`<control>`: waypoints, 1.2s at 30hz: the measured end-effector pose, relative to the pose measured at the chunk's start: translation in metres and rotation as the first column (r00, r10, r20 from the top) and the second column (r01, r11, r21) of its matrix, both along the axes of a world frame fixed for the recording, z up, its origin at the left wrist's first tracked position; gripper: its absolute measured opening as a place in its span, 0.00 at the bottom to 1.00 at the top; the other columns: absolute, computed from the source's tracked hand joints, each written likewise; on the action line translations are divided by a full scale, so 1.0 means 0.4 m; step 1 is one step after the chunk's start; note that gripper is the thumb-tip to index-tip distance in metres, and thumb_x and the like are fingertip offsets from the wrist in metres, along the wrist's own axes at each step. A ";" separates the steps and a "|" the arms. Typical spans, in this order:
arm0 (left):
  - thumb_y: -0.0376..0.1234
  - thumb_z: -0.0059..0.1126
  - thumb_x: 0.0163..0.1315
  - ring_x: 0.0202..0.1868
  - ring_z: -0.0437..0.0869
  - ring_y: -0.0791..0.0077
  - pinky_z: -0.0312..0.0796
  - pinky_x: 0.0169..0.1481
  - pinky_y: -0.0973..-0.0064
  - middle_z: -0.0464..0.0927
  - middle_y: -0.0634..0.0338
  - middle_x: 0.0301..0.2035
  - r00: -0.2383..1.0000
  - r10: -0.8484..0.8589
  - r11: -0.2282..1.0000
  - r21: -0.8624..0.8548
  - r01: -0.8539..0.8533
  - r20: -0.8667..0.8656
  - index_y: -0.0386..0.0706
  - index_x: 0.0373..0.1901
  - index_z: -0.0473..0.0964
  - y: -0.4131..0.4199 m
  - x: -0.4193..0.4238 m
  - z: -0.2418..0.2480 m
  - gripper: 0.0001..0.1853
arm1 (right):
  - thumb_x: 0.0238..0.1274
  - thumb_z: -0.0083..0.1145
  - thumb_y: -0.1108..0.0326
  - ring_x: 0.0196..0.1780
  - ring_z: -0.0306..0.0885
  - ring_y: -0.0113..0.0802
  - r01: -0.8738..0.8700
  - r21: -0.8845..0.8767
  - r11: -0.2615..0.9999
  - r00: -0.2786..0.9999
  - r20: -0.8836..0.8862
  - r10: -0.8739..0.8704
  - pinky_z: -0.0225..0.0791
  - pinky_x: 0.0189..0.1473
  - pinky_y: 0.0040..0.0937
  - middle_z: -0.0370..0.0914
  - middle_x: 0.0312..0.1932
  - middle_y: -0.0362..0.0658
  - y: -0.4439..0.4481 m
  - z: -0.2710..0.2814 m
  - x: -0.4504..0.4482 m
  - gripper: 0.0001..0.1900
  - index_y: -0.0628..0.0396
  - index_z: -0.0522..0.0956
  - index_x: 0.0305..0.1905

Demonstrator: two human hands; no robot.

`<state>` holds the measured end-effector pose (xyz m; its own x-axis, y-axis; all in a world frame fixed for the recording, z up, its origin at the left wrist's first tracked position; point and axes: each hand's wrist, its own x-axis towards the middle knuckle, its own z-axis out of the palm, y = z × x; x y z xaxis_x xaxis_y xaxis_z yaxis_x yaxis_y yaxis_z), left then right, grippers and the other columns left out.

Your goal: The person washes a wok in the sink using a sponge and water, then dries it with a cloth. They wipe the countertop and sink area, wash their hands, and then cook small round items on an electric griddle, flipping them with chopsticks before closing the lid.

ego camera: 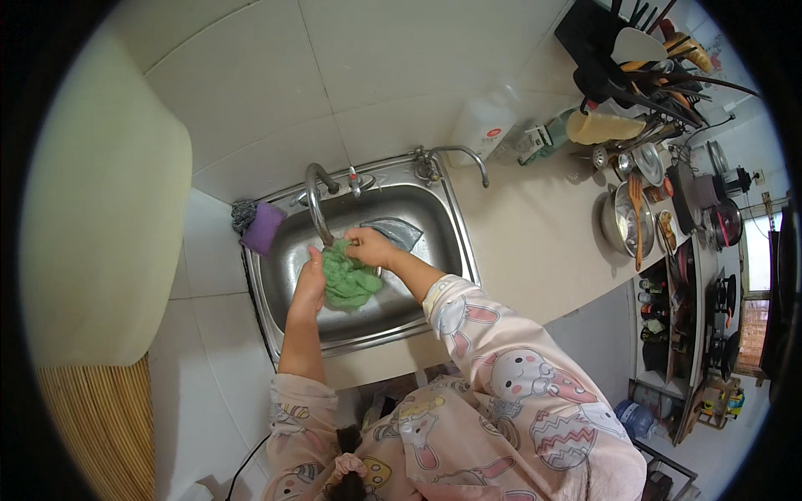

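Note:
A bunched green cloth [352,280] is held between both hands over the stainless steel sink [401,316], just below the mouth of the curved faucet [315,206]. My left hand [310,280] rests against the cloth's left side, fingers pointing up; whether it grips the cloth cannot be told. My right hand [371,248] pinches the cloth's upper right edge between thumb and fingers. Behind my right hand a grey cloth [399,232] lies in the basin. Whether water runs from the faucet is not clear.
A purple sponge [263,229] and a steel wool scourer [243,216] sit at the sink's left corner. A second, thin faucet [460,150] stands at the right corner. On the counter [532,232] are a large plastic jug [485,125] and a metal bowl [611,219] with an orange slotted turner [636,206].

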<state>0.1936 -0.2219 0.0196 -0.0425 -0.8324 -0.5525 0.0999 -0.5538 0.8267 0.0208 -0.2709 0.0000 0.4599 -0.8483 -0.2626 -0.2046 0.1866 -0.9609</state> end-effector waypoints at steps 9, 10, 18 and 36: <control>0.42 0.54 0.58 0.34 0.78 0.55 0.68 0.40 0.70 0.77 0.46 0.34 0.736 -0.081 0.949 -0.174 0.263 0.673 0.34 0.33 0.77 -0.006 0.048 -0.028 0.17 | 0.53 0.51 0.61 0.25 0.72 0.36 0.354 0.125 0.927 0.935 -0.051 -0.351 0.65 0.33 0.35 0.74 0.21 0.46 -0.040 -0.032 0.001 0.11 0.58 0.77 0.29; 0.42 0.54 0.58 0.33 0.78 0.54 0.68 0.39 0.69 0.77 0.46 0.32 0.764 0.025 0.956 -0.238 0.169 0.645 0.34 0.32 0.77 -0.005 0.076 -0.081 0.17 | 0.55 0.50 0.60 0.27 0.72 0.35 0.335 0.100 0.937 0.942 -0.013 -0.335 0.65 0.35 0.34 0.75 0.23 0.45 -0.036 -0.013 0.018 0.13 0.59 0.78 0.32; 0.45 0.42 0.66 0.37 0.77 0.68 0.69 0.44 0.74 0.75 0.58 0.42 0.687 0.278 0.958 0.139 -0.252 -0.671 0.43 0.46 0.70 0.016 -0.030 -0.221 0.17 | 0.61 0.44 0.56 0.54 0.66 0.48 -0.030 -0.316 0.948 0.978 -0.206 -0.038 0.60 0.56 0.40 0.66 0.57 0.52 0.130 0.062 0.123 0.20 0.50 0.74 0.54; 0.47 0.38 0.65 0.59 0.66 0.61 0.54 0.66 0.60 0.70 0.59 0.55 0.193 0.143 0.903 0.048 -0.428 -0.971 0.47 0.54 0.68 0.099 -0.095 -0.184 0.22 | 0.65 0.35 0.47 0.73 0.40 0.47 -0.028 -0.253 0.967 0.922 -0.381 -0.073 0.33 0.67 0.59 0.44 0.71 0.49 0.221 0.042 0.130 0.30 0.42 0.52 0.69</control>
<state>0.1555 -0.1822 -0.0539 -0.1399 -0.9817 -0.1289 0.9861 -0.1499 0.0712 0.0726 -0.1825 0.0169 0.3458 -0.9179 -0.1944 -0.5659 -0.0388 -0.8236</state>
